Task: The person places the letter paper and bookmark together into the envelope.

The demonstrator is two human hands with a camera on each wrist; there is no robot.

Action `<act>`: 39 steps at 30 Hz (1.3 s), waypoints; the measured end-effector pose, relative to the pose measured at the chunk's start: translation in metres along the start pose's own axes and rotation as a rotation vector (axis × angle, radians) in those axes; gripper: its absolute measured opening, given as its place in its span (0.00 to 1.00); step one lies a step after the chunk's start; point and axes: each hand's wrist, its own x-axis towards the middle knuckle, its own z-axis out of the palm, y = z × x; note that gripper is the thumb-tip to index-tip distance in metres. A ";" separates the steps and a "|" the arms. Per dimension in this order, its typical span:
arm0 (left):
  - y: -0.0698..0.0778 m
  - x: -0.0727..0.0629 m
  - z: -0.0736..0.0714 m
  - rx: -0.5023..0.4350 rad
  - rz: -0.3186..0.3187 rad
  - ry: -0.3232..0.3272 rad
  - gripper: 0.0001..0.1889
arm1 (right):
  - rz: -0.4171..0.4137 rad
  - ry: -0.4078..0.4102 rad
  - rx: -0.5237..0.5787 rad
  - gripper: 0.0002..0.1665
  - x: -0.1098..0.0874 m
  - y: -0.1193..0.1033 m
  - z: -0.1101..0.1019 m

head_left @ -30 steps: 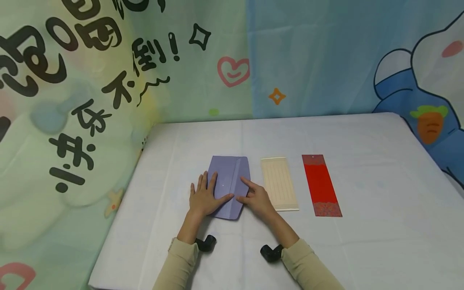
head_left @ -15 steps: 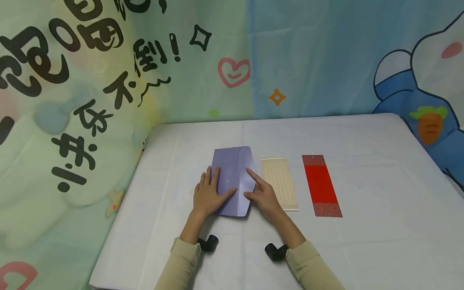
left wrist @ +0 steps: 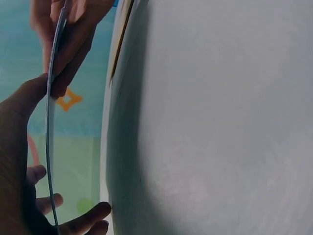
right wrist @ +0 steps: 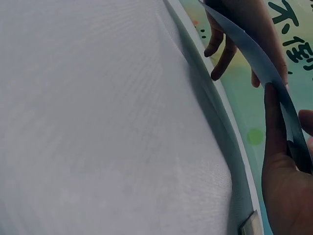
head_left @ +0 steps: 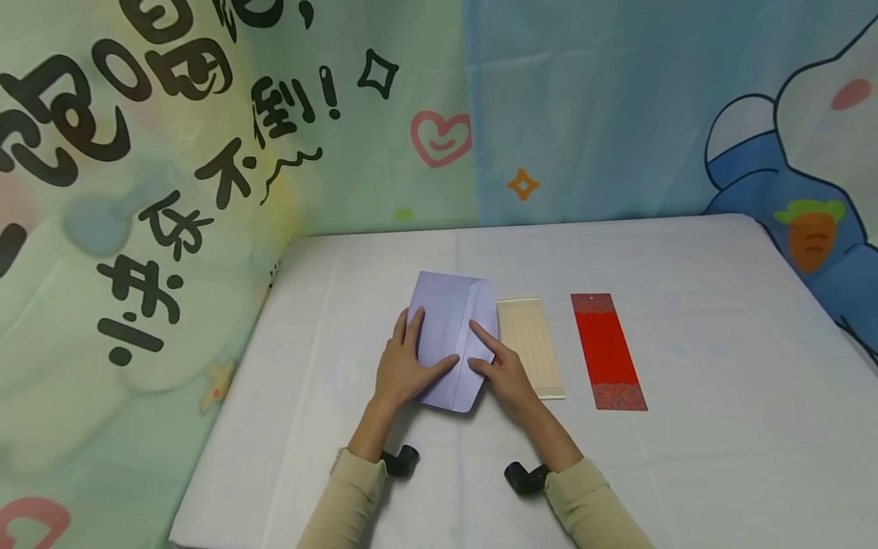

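A purple paper envelope (head_left: 442, 316) with a lengthwise flap seam on its right side is held in both hands. Seen edge-on in the left wrist view, the envelope (left wrist: 48, 132) bows slightly and stands clear of the tablecloth. My left hand (head_left: 401, 374) grips its lower left side, thumb on the upper face and some fingers behind. At the right edge, by the flap, my right hand (head_left: 509, 377) pinches it, with thumb and index finger on the upper face and other fingers behind. The right wrist view shows the envelope (right wrist: 259, 58) curving between the hands.
Just right of the envelope lies a beige panel with vertical lines (head_left: 531, 347), partly overlapped by the right hand. Farther right is a red strip (head_left: 609, 351) with patterned ends and a small hole. A white cloth (head_left: 720, 343) covers the table; printed curtains (head_left: 583, 114) hang behind and left.
Both hands have carried the envelope up and to the right from its earlier place, and its tilt has changed. The beige panel and red strip have stayed put.
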 end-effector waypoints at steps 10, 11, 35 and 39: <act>0.006 -0.002 0.003 0.104 0.043 0.036 0.54 | -0.014 -0.040 -0.048 0.43 -0.001 0.001 -0.004; 0.007 -0.002 0.003 0.116 0.049 0.042 0.54 | -0.022 -0.041 -0.053 0.44 -0.001 0.001 -0.004; 0.019 -0.002 0.000 0.283 0.179 0.171 0.49 | -0.085 -0.107 -0.150 0.44 0.000 0.005 -0.007; 0.021 -0.001 0.001 0.290 0.133 0.182 0.49 | -0.093 -0.149 -0.177 0.43 -0.002 0.002 -0.006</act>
